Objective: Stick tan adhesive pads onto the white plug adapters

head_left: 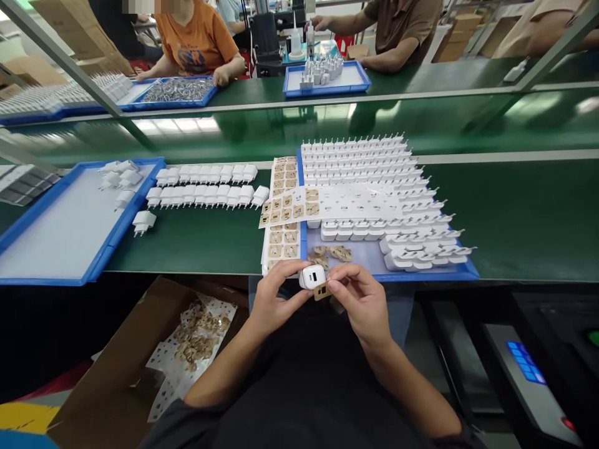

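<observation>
My left hand [276, 293] grips a white charger plug [312, 277] by its sides, its port face turned up toward me. Between the thumb and fingers of my right hand [362, 299] is a small tan sticker [322, 290] with a dark cutout, held at the lower right edge of the charger. Just beyond my hands, several loose tan stickers [340, 253] lie in a blue-rimmed tray [365, 272]. Rows of white chargers [355, 162] fill much of that tray, pins up. A partly used sticker sheet [292, 206] lies across them.
More sticker sheets [283, 243] lie along the tray's left side. Rows of chargers [201, 194] stand on the green bench [210, 243], beside another blue-rimmed tray [51, 243]. A cardboard box [116, 355] with backing scraps sits below left. Co-workers sit across the bench, one in an orange shirt [196, 37].
</observation>
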The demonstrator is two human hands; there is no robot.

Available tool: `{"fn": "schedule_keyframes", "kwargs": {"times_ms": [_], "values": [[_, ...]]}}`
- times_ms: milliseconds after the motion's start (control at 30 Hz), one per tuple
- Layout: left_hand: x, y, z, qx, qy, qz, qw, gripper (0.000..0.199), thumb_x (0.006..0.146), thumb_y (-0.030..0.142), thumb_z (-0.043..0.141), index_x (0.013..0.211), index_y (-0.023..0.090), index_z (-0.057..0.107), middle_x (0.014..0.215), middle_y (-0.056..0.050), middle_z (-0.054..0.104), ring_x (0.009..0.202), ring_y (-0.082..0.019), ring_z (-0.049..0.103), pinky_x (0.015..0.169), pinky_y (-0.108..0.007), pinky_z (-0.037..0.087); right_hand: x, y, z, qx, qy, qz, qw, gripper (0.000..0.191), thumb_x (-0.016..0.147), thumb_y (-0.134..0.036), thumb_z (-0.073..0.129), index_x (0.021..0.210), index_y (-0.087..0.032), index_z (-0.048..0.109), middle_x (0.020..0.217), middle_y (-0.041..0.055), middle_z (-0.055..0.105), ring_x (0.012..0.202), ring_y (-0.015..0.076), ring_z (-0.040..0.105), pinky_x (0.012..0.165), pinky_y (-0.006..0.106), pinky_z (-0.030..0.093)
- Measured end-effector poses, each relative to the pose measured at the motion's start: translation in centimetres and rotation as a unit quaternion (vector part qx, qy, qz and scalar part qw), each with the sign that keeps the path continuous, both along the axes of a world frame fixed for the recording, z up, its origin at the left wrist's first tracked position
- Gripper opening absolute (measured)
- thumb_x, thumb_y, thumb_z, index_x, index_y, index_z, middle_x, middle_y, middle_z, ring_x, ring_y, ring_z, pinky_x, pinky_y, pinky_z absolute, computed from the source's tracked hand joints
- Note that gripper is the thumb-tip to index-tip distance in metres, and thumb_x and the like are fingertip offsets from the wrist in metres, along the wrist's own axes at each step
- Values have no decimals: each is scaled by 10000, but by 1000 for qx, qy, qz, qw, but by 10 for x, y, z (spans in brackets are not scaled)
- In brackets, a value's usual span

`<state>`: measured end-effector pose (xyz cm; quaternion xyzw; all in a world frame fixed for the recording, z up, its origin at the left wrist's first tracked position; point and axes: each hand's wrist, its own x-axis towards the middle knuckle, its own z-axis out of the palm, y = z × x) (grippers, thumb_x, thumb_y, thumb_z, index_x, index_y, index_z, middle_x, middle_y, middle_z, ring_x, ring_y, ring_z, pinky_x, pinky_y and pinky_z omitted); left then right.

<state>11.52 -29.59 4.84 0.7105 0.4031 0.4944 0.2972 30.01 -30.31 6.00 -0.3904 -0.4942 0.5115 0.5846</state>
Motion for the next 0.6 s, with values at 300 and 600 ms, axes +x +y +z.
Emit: {"fn": "schedule_keyframes", "kwargs": {"times_ms": [300, 600], "values": [[5, 0, -1, 47, 1, 27, 999, 471, 784, 150, 810, 1211, 250, 638, 1125, -75, 705, 1079, -233, 662, 958, -385, 536, -9, 8, 13, -21, 3, -30, 999, 55, 889, -261, 716, 866, -241, 671, 881, -1, 662, 865, 138, 631, 820, 256, 516], [3, 1, 1, 54, 16, 31, 998, 439, 805, 191, 797, 1208, 251, 634, 1114, -79, 707, 1066, -240, 670, 946, -405, 549, -10, 8, 14, -20, -21, -30, 999, 84, 892, -293, 710, 860, -234, 660, 865, 18, 653, 865, 168, 634, 786, 295, 531]]}}
